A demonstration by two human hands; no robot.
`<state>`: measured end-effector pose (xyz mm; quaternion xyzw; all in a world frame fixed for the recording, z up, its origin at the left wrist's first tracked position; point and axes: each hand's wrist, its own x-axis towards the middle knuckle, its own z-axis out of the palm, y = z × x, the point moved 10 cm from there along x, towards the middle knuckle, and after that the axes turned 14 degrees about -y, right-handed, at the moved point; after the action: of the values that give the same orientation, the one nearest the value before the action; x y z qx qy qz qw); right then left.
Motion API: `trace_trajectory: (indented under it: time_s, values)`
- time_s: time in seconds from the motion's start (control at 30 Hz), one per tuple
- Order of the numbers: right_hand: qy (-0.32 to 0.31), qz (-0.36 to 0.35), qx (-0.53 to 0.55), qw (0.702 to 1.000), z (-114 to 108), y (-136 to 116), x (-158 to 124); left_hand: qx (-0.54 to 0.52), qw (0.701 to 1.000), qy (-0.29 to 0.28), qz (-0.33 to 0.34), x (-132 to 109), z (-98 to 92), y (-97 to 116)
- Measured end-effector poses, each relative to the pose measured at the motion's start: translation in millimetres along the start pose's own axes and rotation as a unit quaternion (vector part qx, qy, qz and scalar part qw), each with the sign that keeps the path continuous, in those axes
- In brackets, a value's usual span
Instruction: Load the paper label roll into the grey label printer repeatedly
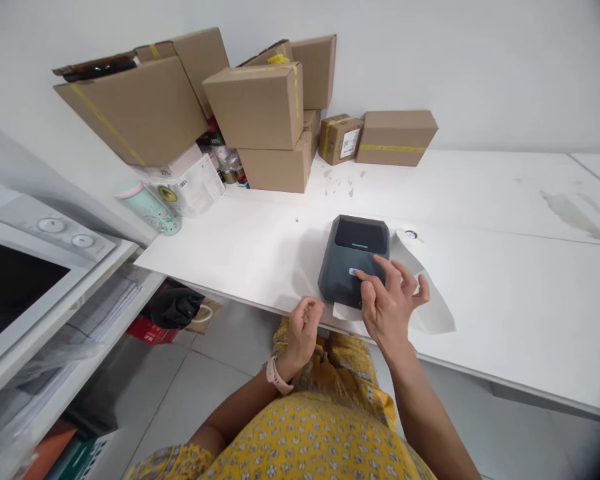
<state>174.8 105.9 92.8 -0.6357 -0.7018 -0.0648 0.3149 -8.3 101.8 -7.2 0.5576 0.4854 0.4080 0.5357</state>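
A dark grey label printer sits on the white table near its front edge. My right hand is over its right front part, index fingertip on the small light button and the other fingers spread; it holds nothing. A short piece of white paper shows at the printer's front edge. My left hand is by the table's edge, left of that paper and apart from the printer, its fingers curled in with nothing visible in them. White paper backing lies to the printer's right, partly behind my right hand.
Cardboard boxes are stacked at the back left, with a smaller box along the wall. A mint tumbler stands at the table's left end. A microwave is on a shelf at left. A white roll lies behind the paper.
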Motion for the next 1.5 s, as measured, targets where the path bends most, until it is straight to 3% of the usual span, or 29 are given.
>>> trace_trajectory:
  time_s: [0.1,0.17,0.27,0.4,0.5,0.57,0.7,0.8,0.93,1.07,1.13,1.23,1.27,1.33,1.4,1.5]
  values:
    - [-0.015,-0.034,-0.008,0.999,3.6,-5.1,11.5,0.023,0.995,0.080,0.054,3.8,-23.0,12.1]
    - [-0.031,-0.044,0.013,0.998,8.8,-2.1,14.4,0.032,0.991,0.091,0.093,12.3,-24.9,21.5]
    - [-0.067,-0.024,0.061,0.996,18.7,11.1,4.5,0.038,0.990,0.053,0.127,26.6,-11.6,33.6]
    - [-0.089,0.024,0.182,0.979,28.6,34.2,-31.0,0.001,0.996,-0.017,0.086,35.4,9.8,32.0]
    - [-0.078,0.077,0.273,0.956,31.6,51.3,-49.7,-0.008,0.996,-0.027,0.080,36.5,13.6,36.7]
    - [-0.082,0.093,0.301,0.945,31.3,55.7,-46.6,-0.008,0.994,-0.018,0.109,41.6,10.8,49.6]
    - [-0.060,0.077,0.304,0.948,14.2,55.8,-4.4,-0.017,0.985,-0.015,0.173,70.5,4.4,82.5]
    - [-0.028,0.049,0.280,0.958,-0.7,55.2,41.1,0.014,0.984,-0.014,0.179,100.8,1.6,92.2]
    - [-0.018,0.051,0.256,0.965,-6.3,67.0,100.6,0.149,0.984,-0.041,0.086,131.5,11.9,67.5]
    - [-0.054,0.045,0.245,0.967,-3.9,81.4,144.5,0.231,0.969,-0.077,0.050,134.1,26.0,48.2]
    - [-0.048,0.037,0.211,0.976,-6.2,83.1,150.4,0.250,0.964,-0.079,0.038,132.7,27.6,46.4]
    - [-0.001,0.040,0.139,0.989,-10.0,78.3,136.6,0.284,0.955,-0.081,0.006,136.8,26.3,46.9]
    - [-0.027,0.030,0.105,0.994,-2.1,71.2,130.7,0.297,0.951,-0.082,-0.005,139.7,25.7,47.1]
    - [-0.154,-0.017,0.024,0.988,30.5,50.9,118.6,0.322,0.942,-0.089,-0.021,145.9,25.8,46.7]
    - [-0.297,-0.076,-0.050,0.951,68.0,33.1,101.9,0.339,0.935,-0.098,-0.025,150.2,27.8,45.8]
    - [-0.386,-0.119,-0.098,0.910,97.0,20.8,89.7,0.348,0.933,-0.088,-0.020,150.0,27.7,46.0]
